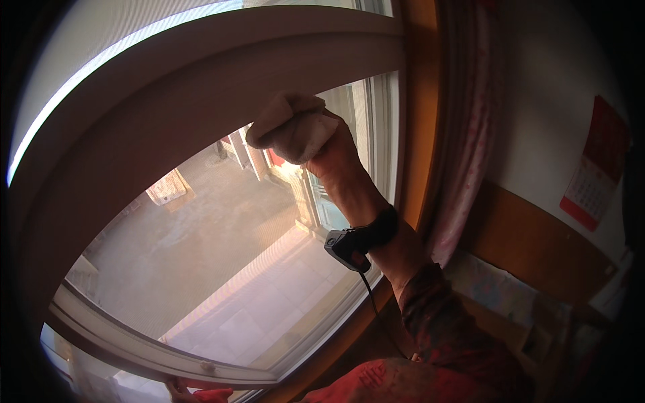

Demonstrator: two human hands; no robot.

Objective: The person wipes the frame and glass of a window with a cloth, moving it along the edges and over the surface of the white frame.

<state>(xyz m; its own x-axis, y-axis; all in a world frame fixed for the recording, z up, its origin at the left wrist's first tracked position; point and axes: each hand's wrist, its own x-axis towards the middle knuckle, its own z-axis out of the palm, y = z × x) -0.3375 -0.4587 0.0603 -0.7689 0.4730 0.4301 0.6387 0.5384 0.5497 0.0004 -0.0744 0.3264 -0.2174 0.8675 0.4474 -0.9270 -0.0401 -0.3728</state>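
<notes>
A crumpled greyish cloth [295,128] is bunched in my right hand [335,151], which is raised in front of the window. The cloth overlaps the lower edge of a broad pale window rail [211,75]; whether it presses on the rail or the pane cannot be told. My right wrist wears a black strap with a small camera-like device [352,247] and a thin cable. At the bottom rim, my left hand [179,390] shows only in part, beside the edge of the sash frame [166,347]. Its grip is hidden.
Wooden trim [423,116] borders the window on the right, with a pinkish curtain [471,166] beside it. A red and white calendar [594,166] hangs on the wall. Outside, beyond the pane, lie a paved strip [252,322] and a sunlit yard [201,252].
</notes>
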